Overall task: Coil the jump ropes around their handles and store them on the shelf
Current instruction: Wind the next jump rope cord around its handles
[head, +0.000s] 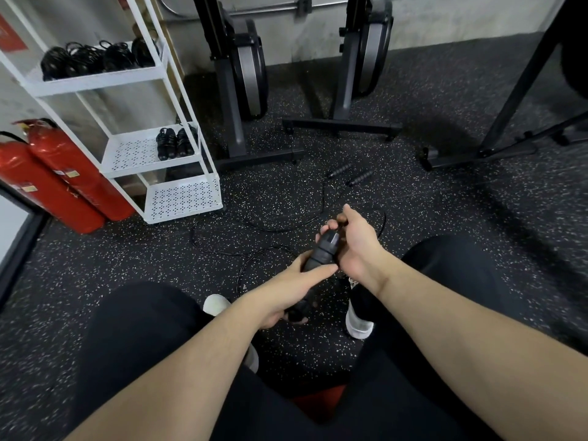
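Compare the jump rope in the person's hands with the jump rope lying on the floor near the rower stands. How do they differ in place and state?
The held jump rope has its handles together, gripped by the left hand and right hand; the floor jump rope is untouched. The held rope's handles are lifted, its cord trailing in loose loops; the floor rope's handles lie apart, side by side on the mat. Both are black and not yet coiled.
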A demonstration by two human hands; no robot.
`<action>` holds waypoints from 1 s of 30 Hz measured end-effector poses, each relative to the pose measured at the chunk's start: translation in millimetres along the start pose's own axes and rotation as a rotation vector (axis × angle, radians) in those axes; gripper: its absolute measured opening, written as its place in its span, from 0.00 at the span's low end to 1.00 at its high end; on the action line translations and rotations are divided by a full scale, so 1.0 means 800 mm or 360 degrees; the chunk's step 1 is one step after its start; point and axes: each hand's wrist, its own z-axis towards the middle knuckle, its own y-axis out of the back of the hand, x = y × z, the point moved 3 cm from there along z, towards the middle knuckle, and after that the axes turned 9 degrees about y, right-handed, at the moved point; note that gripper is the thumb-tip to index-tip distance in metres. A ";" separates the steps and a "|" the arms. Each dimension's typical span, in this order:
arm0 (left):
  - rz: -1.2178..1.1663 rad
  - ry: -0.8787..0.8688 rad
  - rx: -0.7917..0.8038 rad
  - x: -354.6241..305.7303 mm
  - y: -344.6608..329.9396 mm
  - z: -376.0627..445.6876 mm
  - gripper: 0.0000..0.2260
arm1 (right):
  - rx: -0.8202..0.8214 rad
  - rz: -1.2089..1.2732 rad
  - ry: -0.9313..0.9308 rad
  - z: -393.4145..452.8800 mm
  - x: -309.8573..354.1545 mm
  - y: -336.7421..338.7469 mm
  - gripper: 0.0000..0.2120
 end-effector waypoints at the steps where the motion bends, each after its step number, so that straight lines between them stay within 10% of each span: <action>1: 0.0050 -0.0041 -0.0028 -0.001 0.000 0.001 0.25 | -0.0027 0.0026 -0.0008 0.002 0.001 0.002 0.16; 7: 0.0403 -0.0257 -0.0412 -0.008 0.014 0.003 0.15 | -0.0037 -0.0535 0.0039 0.012 0.013 0.013 0.14; 11: 0.0308 -0.0324 -0.0447 -0.016 0.027 -0.002 0.10 | 0.0177 -0.1266 0.0007 0.001 0.023 0.021 0.33; 20: -0.0174 -0.0239 -0.0113 -0.020 0.042 -0.018 0.11 | 0.0214 -0.2294 0.1465 0.008 0.067 0.007 0.14; 25: -0.0381 -0.0211 -0.0009 -0.025 0.040 -0.028 0.13 | 0.0422 -0.2301 0.0900 0.007 0.052 0.019 0.31; 30: -0.0544 -0.0213 -0.0207 -0.024 0.047 -0.023 0.13 | 0.0549 -0.2016 0.0842 0.008 0.042 0.015 0.19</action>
